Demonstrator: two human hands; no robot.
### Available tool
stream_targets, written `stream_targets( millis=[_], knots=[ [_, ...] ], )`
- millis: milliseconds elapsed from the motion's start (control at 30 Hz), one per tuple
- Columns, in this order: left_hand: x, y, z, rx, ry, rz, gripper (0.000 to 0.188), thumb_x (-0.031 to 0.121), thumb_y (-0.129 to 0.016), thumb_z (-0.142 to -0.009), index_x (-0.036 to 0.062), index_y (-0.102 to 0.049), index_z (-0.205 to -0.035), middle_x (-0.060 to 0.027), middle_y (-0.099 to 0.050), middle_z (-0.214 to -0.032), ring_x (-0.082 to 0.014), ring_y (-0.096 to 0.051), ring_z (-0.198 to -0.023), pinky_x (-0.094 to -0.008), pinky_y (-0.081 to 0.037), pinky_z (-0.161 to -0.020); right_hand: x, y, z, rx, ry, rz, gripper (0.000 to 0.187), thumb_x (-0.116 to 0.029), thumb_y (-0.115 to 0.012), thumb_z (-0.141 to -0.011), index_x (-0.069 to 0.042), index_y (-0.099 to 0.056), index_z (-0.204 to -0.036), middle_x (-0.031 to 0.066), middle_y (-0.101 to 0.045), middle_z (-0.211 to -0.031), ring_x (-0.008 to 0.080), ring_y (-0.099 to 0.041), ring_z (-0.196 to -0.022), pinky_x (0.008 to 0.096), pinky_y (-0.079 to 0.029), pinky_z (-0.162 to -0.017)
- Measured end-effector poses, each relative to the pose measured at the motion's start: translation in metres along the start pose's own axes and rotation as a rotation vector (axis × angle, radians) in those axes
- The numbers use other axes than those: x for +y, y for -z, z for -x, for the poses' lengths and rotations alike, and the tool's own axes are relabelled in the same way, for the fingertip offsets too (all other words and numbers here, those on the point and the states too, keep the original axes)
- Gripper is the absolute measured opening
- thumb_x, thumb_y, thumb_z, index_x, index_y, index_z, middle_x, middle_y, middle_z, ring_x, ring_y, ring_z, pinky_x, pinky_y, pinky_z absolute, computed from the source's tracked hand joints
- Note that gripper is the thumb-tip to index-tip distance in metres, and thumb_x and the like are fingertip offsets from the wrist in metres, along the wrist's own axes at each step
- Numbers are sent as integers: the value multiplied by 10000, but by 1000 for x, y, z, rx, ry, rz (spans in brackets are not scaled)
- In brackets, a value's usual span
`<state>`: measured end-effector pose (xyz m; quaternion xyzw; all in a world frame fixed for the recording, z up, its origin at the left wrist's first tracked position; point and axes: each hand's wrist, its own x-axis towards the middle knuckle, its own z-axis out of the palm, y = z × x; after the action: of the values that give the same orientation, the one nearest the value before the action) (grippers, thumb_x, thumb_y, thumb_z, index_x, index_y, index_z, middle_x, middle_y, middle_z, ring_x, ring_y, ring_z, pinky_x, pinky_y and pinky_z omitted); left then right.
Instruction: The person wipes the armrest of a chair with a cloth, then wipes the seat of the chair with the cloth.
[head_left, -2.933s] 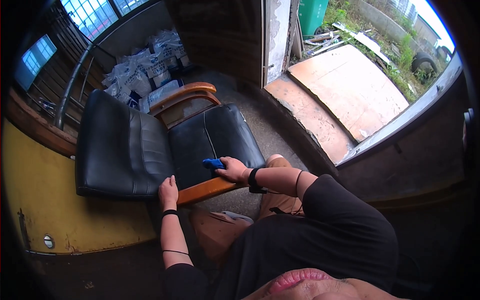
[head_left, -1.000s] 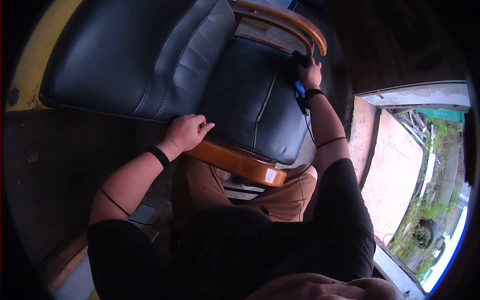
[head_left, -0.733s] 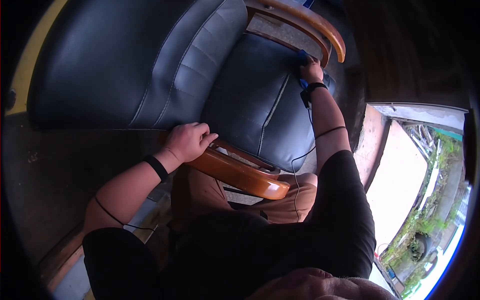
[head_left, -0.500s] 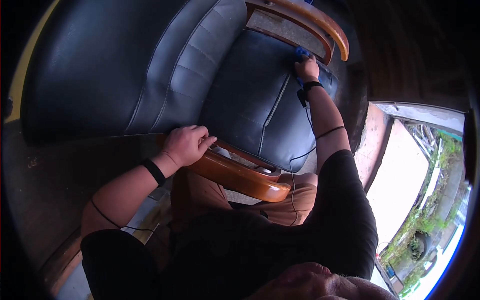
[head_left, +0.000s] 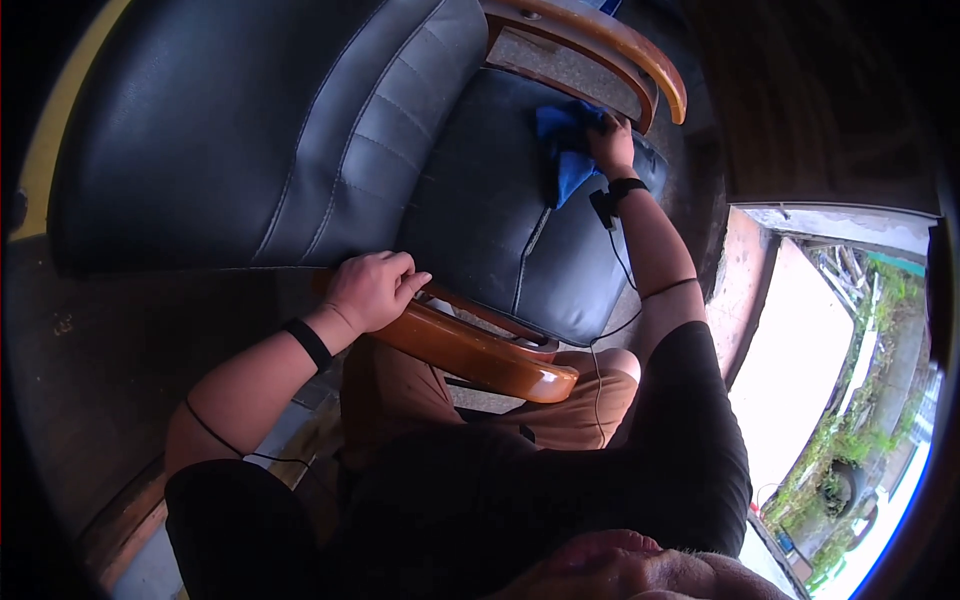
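A black leather armchair faces right, with its padded backrest at left and its stitched seat in the middle. At the far right part of the seat, my right hand grips a blue cloth. Part of that cloth spreads out flat to the left of my fingers. My left hand rests on the near wooden armrest, its fingers curled over the rear end by the backrest. Their tips are partly hidden.
The chair's far wooden armrest curves beyond the seat. A thin black cable hangs from my right wristband. To the right is a bright doorway with plants outside. A dark wooden surface stands at upper right.
The blue cloth, bunched under my right hand before, now fans out leftward over the seat. My right hand has shifted slightly. The left hand stays put on the armrest.
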<state>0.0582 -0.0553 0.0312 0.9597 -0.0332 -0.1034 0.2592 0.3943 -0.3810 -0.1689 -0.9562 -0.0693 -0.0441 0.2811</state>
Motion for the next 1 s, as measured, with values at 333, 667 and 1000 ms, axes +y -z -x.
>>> stream_targets(
  millis=[333,667,1000],
  knots=[
    [-2,2,10,-12,38,23,319,345,-677,-956,87,-619,-777,-102,-671,-746,-341,-663,-716,-458,-531,-643,-102,-75,155,-439,619,-34,347,-168,-719,-741,-125,-731,-1085,117,-637,-1133,374,-621,-1061,473,-539,-930],
    [-2,1,-2,-20,12,5,257,310,-666,-964,84,-661,-843,-101,-679,-778,-326,-666,-725,-429,-527,-647,-34,-45,58,183,374,463,480,-255,-671,-835,-150,-652,-1303,127,-518,-1455,368,-436,-1374,511,-411,-1094],
    [-3,1,4,-23,12,8,312,344,-665,-966,83,-628,-799,-115,-680,-769,-347,-668,-731,-457,-533,-642,-99,-56,175,-463,1080,42,409,-353,-692,-888,-221,-687,-1275,54,-611,-1296,297,-550,-1208,454,-465,-1006]
  ],
)
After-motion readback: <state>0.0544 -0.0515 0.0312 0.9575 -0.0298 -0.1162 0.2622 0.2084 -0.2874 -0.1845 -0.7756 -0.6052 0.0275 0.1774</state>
